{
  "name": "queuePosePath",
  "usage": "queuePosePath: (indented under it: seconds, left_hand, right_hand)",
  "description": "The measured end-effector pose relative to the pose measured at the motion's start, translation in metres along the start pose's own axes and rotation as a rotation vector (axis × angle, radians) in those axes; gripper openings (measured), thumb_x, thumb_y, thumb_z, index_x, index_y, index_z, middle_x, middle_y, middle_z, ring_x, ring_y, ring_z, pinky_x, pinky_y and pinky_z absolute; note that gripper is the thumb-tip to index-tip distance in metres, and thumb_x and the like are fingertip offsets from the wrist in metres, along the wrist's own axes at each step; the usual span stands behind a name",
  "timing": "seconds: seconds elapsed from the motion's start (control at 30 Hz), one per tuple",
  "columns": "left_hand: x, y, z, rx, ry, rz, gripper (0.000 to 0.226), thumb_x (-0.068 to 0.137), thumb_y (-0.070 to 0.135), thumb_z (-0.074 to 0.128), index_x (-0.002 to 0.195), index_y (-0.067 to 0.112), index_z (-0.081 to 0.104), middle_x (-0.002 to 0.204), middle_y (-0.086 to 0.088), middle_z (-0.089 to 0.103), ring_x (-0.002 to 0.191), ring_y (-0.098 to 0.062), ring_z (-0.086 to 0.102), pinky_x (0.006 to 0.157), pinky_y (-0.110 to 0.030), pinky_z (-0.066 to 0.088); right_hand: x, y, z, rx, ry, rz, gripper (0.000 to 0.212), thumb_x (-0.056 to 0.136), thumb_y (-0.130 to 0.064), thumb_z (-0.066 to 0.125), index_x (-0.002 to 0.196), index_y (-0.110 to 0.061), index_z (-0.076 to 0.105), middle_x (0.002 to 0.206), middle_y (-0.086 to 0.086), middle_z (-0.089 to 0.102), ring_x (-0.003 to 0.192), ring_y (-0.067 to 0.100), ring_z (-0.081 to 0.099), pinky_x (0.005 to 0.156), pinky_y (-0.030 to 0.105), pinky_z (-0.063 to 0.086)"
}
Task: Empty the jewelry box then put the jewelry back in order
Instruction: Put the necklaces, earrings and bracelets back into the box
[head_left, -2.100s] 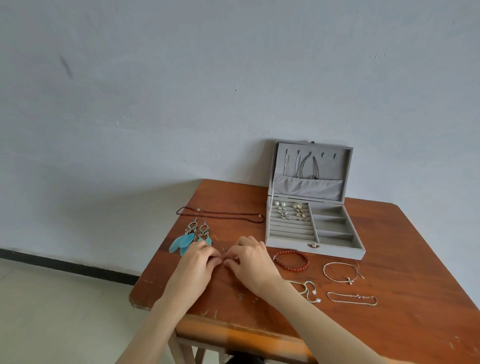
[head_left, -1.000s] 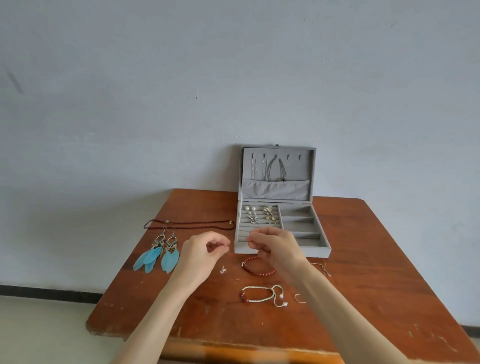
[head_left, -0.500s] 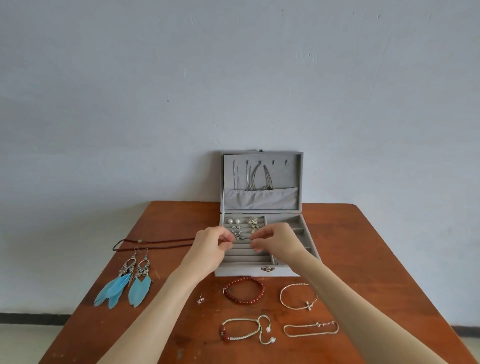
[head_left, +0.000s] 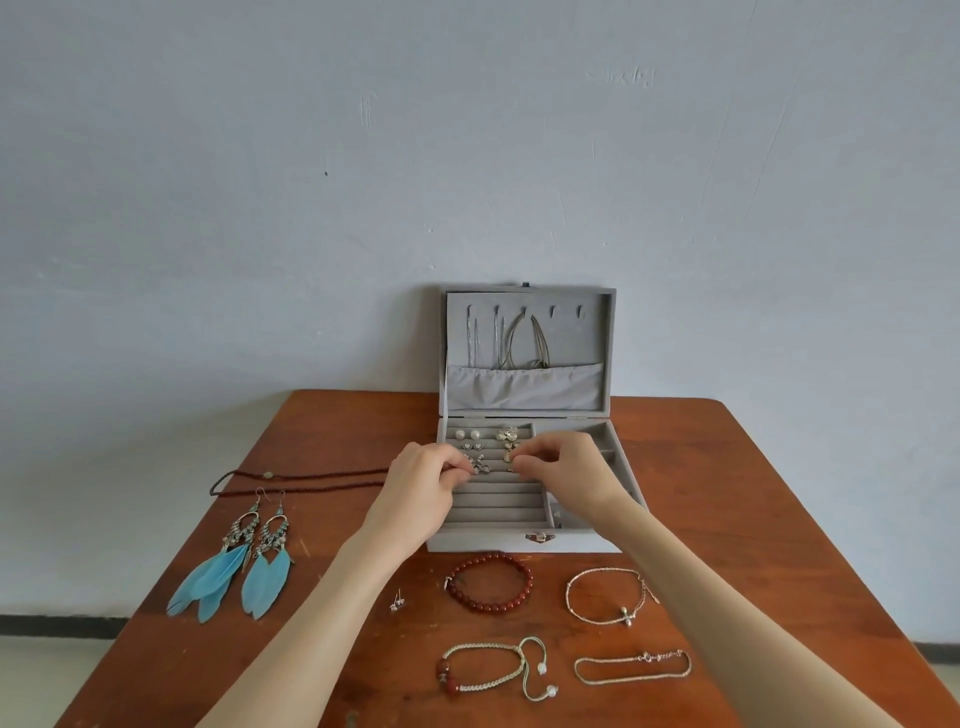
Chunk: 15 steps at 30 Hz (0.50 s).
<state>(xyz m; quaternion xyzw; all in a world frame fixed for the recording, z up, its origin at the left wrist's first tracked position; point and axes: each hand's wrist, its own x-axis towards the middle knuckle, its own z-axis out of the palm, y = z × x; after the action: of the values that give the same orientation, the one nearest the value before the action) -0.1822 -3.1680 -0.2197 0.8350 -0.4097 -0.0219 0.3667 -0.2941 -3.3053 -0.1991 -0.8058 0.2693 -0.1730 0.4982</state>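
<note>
Both hands are over the ring-roll section of the open grey jewelry box (head_left: 524, 543). Left hand (head_left: 418, 493): fingers curled, thumb and forefinger tips pinched together at a small silver earring (head_left: 480, 466) sitting in the rolls; I read this as a pinch grip on it, though the piece is tiny. Right hand (head_left: 566, 470): fingers also curled, tips closed on another small earring (head_left: 510, 457) in the same section. The two sets of fingertips are near each other, not touching.

Pose: both forearms reach forward from the bottom of my view, converging on the box; backs of the hands face up, wrists above the front rolls.

Box stands at the far middle of the wooden table (head_left: 753, 499), lid upright against the wall, thin chains (head_left: 511, 338) hanging inside the lid above its pocket.

Count on the table:
- 2 blue feather earrings (head_left: 234, 566), left side, lying side by side.
- 1 dark cord necklace (head_left: 296, 480), behind them.
- 1 small stud (head_left: 397, 603), in front of the box, by the left forearm.
- 4 bracelets: red bead bracelet (head_left: 488, 582); thin silver bracelet (head_left: 608, 597) to its right; woven cord bracelet (head_left: 493, 670) in the near row; fine chain bracelet (head_left: 634, 667) beside it.

Several small earrings sit in the back rolls; exact number I cannot tell.
</note>
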Motion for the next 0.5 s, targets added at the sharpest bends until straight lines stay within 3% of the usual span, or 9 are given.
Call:
queuePosePath:
  seconds: [0.07,0.17,0.23,0.3,0.5]
  left_hand:
    - [0.001,-0.002,0.003,0.062,0.016,0.019,0.014,0.09,0.018,0.057,0.095,0.021,0.07,0.101,0.001,0.066,0.105,-0.015,0.046,0.087,-0.031,0.036]
    - [0.003,-0.002,0.007,0.141,0.058,0.052,0.013,0.09,0.022,0.057,0.093,0.023,0.07,0.095,0.008,0.066,0.098,-0.013,0.04,0.078,-0.029,0.023]
    - [0.003,-0.003,0.011,0.157,0.058,0.038,0.012,0.09,0.025,0.057,0.092,0.026,0.069,0.093,0.011,0.062,0.092,-0.009,0.032,0.073,-0.028,0.016]
    - [0.003,-0.005,0.014,0.169,0.051,0.021,0.012,0.09,0.028,0.056,0.092,0.029,0.068,0.092,0.014,0.056,0.091,-0.007,0.026,0.07,-0.028,0.012]
    - [0.005,-0.007,0.013,0.263,0.026,0.08,0.016,0.091,0.03,0.053,0.098,0.031,0.068,0.094,0.013,0.041,0.098,-0.009,0.026,0.077,-0.027,0.016]
  right_hand:
    - [0.002,0.0,-0.001,0.036,-0.025,0.035,0.007,0.082,-0.008,0.065,0.084,-0.013,0.07,0.075,-0.001,0.068,0.068,0.006,0.06,0.061,0.013,0.041]
    - [0.004,-0.003,-0.001,0.021,-0.077,0.056,0.015,0.08,-0.004,0.064,0.073,-0.017,0.068,0.081,0.012,0.071,0.069,0.011,0.062,0.071,0.022,0.049]
    - [0.007,-0.006,-0.001,-0.041,-0.11,0.057,0.02,0.079,-0.004,0.063,0.068,-0.02,0.066,0.078,0.014,0.071,0.073,0.013,0.063,0.082,0.028,0.052]
    - [0.009,-0.009,0.0,-0.1,-0.148,0.058,0.021,0.078,-0.003,0.062,0.067,-0.021,0.066,0.073,0.01,0.07,0.074,0.013,0.063,0.083,0.029,0.052]
    - [0.015,-0.018,0.0,-0.135,-0.311,0.151,0.013,0.079,-0.001,0.061,0.074,-0.008,0.071,0.061,0.006,0.065,0.051,0.008,0.051,0.053,0.017,0.042]
